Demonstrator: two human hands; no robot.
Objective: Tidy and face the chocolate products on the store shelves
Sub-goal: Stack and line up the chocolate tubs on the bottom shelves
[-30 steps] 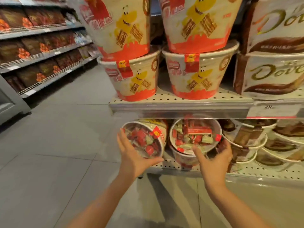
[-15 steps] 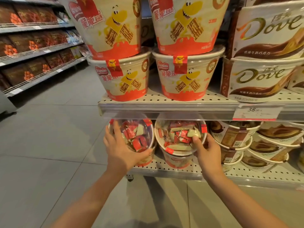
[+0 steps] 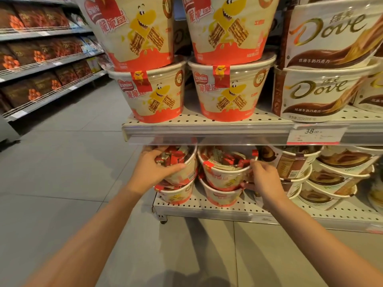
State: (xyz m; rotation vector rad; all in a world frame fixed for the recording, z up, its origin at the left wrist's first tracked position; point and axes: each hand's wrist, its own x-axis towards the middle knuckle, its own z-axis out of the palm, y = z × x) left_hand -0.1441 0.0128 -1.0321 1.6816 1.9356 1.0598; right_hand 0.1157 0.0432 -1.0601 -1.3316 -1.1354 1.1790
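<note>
Two hands reach under the upper shelf (image 3: 207, 132) to the wafer tubs on the lower shelf (image 3: 207, 210). The left hand (image 3: 151, 172) holds the left top tub (image 3: 182, 172), its grip closed on it: the thumb curls across the front wall below the rim and the fingers lie over the clear lid, which shows red wrapped pieces beneath. This tub is tilted forward and sits on a second tub (image 3: 176, 194) of the same kind. The right hand (image 3: 265, 179) holds the right top tub (image 3: 223, 175), the fingertips pinching its rim at the right side and the rest of the hand against the wall below. That tub is also tilted toward the camera and rests on another tub (image 3: 219, 196). The two top tubs stand just beside each other.

Stacked cream-and-brown cups (image 3: 294, 170) sit just right of the right hand on the same shelf. On the upper shelf, large red-and-cream wafer buckets (image 3: 230, 94) stand in stacks two high, with white Dove tubs (image 3: 317, 94) to their right. A price tag (image 3: 315, 135) reading 38 hangs on the shelf edge. More shelving with brown packs (image 3: 41, 59) runs along the far left of the aisle.
</note>
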